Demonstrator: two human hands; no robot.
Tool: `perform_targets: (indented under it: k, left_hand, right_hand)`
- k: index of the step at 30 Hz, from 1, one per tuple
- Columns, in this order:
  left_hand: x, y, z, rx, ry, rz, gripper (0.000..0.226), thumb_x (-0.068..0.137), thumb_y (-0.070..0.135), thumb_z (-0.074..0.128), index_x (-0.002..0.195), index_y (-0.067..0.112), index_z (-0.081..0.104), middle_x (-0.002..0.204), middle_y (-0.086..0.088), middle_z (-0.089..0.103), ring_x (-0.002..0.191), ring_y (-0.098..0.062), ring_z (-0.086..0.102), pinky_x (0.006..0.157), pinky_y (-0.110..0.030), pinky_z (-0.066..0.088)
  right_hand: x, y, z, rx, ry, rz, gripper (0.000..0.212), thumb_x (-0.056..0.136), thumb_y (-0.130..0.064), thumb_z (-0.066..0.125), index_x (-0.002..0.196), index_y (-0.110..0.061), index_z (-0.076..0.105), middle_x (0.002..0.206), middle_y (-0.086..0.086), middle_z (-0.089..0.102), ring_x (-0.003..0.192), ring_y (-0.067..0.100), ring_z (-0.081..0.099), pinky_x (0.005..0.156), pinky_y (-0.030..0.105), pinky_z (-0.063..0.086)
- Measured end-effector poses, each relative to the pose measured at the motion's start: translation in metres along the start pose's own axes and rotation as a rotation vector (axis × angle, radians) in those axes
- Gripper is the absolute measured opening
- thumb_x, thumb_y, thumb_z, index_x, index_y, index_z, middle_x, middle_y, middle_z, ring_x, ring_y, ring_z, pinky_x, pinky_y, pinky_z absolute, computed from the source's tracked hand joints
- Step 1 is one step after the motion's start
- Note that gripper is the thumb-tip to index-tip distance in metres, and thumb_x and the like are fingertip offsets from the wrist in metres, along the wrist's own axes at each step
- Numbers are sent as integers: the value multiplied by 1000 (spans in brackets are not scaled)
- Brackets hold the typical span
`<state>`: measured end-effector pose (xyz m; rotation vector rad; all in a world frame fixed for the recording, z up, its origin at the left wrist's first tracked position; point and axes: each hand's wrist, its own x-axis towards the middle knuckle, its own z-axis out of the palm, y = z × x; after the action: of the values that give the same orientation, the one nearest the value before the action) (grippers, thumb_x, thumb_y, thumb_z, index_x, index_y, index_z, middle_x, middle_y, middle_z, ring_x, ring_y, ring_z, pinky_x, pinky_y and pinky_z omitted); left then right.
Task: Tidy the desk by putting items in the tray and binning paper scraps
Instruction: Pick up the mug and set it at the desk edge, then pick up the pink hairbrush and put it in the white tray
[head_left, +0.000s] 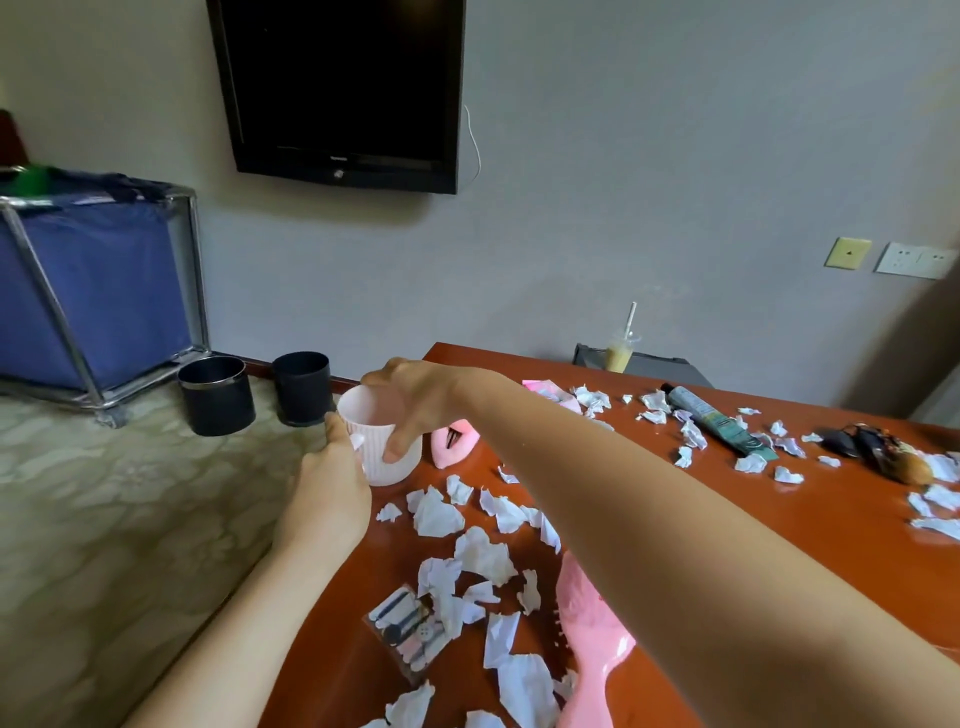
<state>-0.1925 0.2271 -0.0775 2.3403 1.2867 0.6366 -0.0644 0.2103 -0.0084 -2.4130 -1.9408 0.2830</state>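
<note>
**A:** Starting at the left, what is being handled?

**B:** Two black round waste bins (215, 395) stand on the floor beside the red-brown wooden desk (831, 509). At the desk's left corner, both hands are on a white ribbed plastic cup (400, 467). The left hand (332, 467) cups its left wall with the fingers bent round it. The right hand (415, 400) grips its rim from above, thumb down the front and fingers over the far edge.

**A:** Which step is that?

**B:** I judge it an early one. The cup is being taken up, either to hold scraps or to be put away. The torn white paper scraps (436, 512) lie all over the desk, none binned.

**A:** And further right?

**B:** A clear packet holding a sewing kit (410, 629), a pink plastic hairbrush (592, 644) and a dark tube (711, 415) all lie loose. I cannot pick out the tray for certain.

**A:** What does the next move call for?

**B:** Probably one hand steadying the cup near the edge while the other sweeps the scraps in.
</note>
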Motion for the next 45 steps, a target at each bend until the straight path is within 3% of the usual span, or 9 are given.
perform_targets:
  k: [7, 13, 16, 20, 22, 26, 35, 39, 45]
  left_hand:
    - [-4, 9, 7, 49, 45, 5, 58, 100, 6, 34, 151, 10, 7, 127, -19, 57, 110, -34, 60, 87, -39, 51]
    - [-12, 14, 8, 20, 20, 45, 59, 101, 15, 35, 151, 8, 4, 116, -20, 63, 95, -30, 66, 65, -29, 45]
    - [-15, 17, 10, -37, 0, 28, 63, 101, 26, 33, 151, 7, -2, 128, -19, 58, 100, -29, 65, 63, -26, 42]
    - [-21, 22, 0, -73, -2, 93, 69, 98, 25, 42, 151, 9, 1, 157, -14, 19, 135, -32, 39, 96, -35, 47]
    - [-26, 27, -8, -36, 13, 171, 66, 97, 23, 45, 150, 10, 7, 157, -12, 18, 140, -30, 31, 105, -40, 41]
    - [-45, 38, -21, -24, 6, 342, 58, 97, 18, 46, 147, 14, 18, 153, -8, 24, 138, -26, 33, 106, -37, 39]
    - [-81, 42, -22, 191, -286, 604, 56, 100, 27, 40, 150, 20, 15, 158, 1, 15, 145, -20, 19, 113, -36, 29]
    - [-82, 49, -18, 288, -341, 634, 55, 100, 27, 39, 150, 17, 17, 157, -1, 18, 144, -20, 20, 113, -34, 28]
    - [-60, 69, -4, 341, -434, 603, 58, 99, 32, 40, 149, 13, 18, 158, -5, 16, 145, -23, 17, 115, -38, 22]
  right_hand:
    - [-7, 7, 1, 85, -3, 22, 87, 80, -23, 73, 150, -17, 21, 152, 5, 31, 136, 28, 35, 107, 39, 36]
    - [-18, 11, 5, 160, 12, 97, 102, 76, -17, 77, 151, -24, 9, 157, 3, 21, 142, 30, 27, 111, 47, 33]
    - [-35, 13, -1, 167, 45, 131, 101, 77, -16, 76, 152, -23, 7, 158, 5, 20, 142, 30, 27, 111, 44, 32]
    - [-68, 13, -14, 91, 53, 163, 85, 85, -16, 68, 150, -20, 15, 152, 6, 34, 134, 29, 40, 103, 37, 41]
    - [-90, 11, -18, 65, 45, 183, 74, 86, -16, 65, 148, -17, 23, 148, 8, 41, 130, 29, 44, 101, 36, 43]
    - [-133, 10, -17, -22, 11, 227, 53, 90, -22, 57, 139, -9, 41, 139, 15, 50, 126, 33, 49, 102, 41, 44]
    - [-215, 3, 12, -100, -71, 293, 48, 96, -39, 45, 141, -21, 40, 141, 5, 47, 126, 26, 48, 96, 35, 43]
    - [-231, -4, 19, -69, -95, 270, 55, 90, -46, 52, 139, -24, 41, 135, 3, 51, 120, 25, 51, 93, 34, 46]
    - [-226, 15, 29, -96, -45, 296, 51, 87, -38, 62, 131, -15, 49, 118, 5, 60, 102, 24, 57, 84, 33, 50]
